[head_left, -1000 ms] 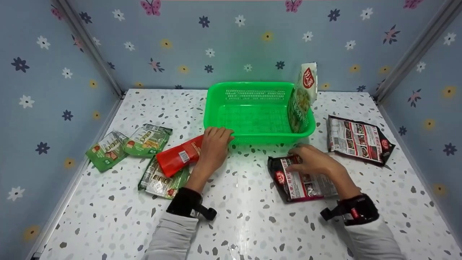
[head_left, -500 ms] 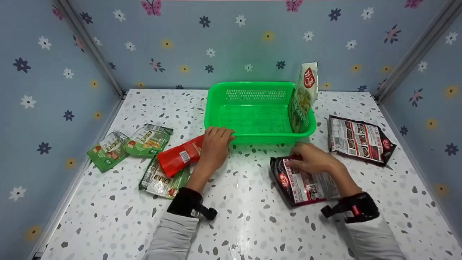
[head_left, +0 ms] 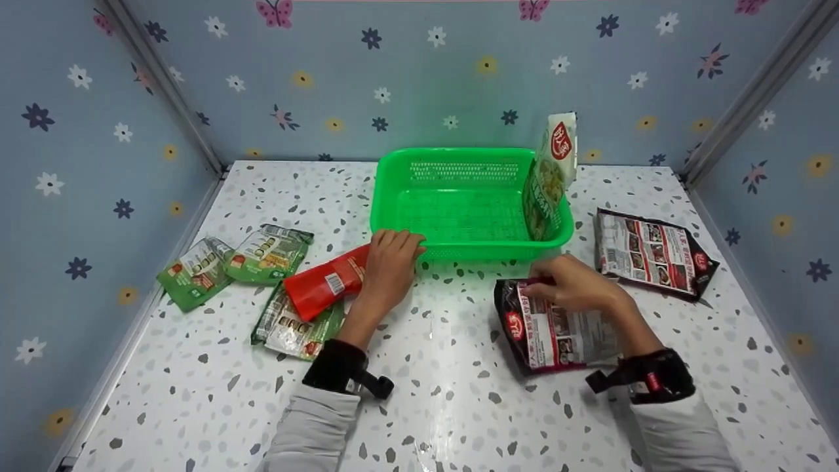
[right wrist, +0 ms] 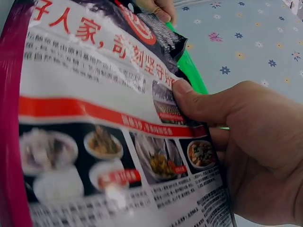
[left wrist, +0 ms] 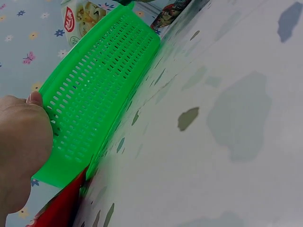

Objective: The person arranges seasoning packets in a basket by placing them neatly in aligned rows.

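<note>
At the front left corner of the green plastic basket (head_left: 472,248), my left hand (head_left: 390,267) grips the rim; the left wrist view shows the thumb against the perforated wall (left wrist: 90,90). My right hand (head_left: 577,283) pinches the far edge of a black and white food packet (head_left: 557,331), thumb on its printed face and fingers behind, as the right wrist view shows. That packet is tilted up from the table. Inside the basket, a green and white food packet (head_left: 549,177) stands upright at the right end, rising above the rim.
Another black and white packet (head_left: 655,255) lies right of the basket. On the left lie a red packet (head_left: 328,282), partly over a green packet (head_left: 295,328), and two more green packets, one left (head_left: 195,272) and one further right (head_left: 270,254). Patterned walls enclose the table.
The right hand has taken hold of the black and white packet, lifted its far edge and shifted it slightly right. The left hand and basket have stayed in place.
</note>
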The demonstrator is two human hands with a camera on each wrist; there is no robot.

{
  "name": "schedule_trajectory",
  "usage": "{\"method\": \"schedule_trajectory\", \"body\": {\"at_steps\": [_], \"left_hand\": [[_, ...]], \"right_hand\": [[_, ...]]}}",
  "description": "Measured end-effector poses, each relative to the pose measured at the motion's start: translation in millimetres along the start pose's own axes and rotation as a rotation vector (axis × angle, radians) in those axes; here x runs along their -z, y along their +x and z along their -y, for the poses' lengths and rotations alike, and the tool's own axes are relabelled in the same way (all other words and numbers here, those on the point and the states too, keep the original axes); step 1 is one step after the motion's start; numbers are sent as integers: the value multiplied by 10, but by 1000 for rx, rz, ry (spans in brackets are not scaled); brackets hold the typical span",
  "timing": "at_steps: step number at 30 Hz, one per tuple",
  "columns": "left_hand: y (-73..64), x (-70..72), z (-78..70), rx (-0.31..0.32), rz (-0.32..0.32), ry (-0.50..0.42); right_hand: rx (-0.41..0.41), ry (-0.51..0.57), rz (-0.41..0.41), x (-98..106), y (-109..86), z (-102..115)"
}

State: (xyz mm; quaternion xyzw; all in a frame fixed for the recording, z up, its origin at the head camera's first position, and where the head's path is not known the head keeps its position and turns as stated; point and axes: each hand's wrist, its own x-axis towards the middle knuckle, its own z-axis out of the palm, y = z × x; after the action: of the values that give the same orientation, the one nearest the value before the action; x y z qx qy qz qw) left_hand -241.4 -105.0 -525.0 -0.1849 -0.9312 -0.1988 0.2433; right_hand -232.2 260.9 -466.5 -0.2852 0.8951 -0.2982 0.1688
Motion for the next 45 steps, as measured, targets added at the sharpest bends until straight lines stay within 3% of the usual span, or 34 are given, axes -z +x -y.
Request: {"method": "schedule_trajectory", "body": {"at_steps": [5, 12, 18, 26, 33, 41, 45], "left_hand": [[20, 25, 6, -2, 23, 7], [32, 96, -16, 2, 54, -25], [48, 118, -55, 28, 18, -92], [95, 209, -202, 60, -88, -342], [114, 346, -465, 93, -126, -674], [17, 506, -760, 199, -85, -955], [-16, 540, -859, 189, -22, -1048]], "right_hand": [[15, 59, -42, 27, -43, 113], [135, 168, -132, -12, -20, 314], [221, 320, -306, -66, 48, 527], [283, 535, -621, -71, 181, 907], [294, 706, -894, 7, 218, 1166], [297, 762, -1064, 37, 221, 1234], [286, 768, -1130, 50, 209, 1213]]}}
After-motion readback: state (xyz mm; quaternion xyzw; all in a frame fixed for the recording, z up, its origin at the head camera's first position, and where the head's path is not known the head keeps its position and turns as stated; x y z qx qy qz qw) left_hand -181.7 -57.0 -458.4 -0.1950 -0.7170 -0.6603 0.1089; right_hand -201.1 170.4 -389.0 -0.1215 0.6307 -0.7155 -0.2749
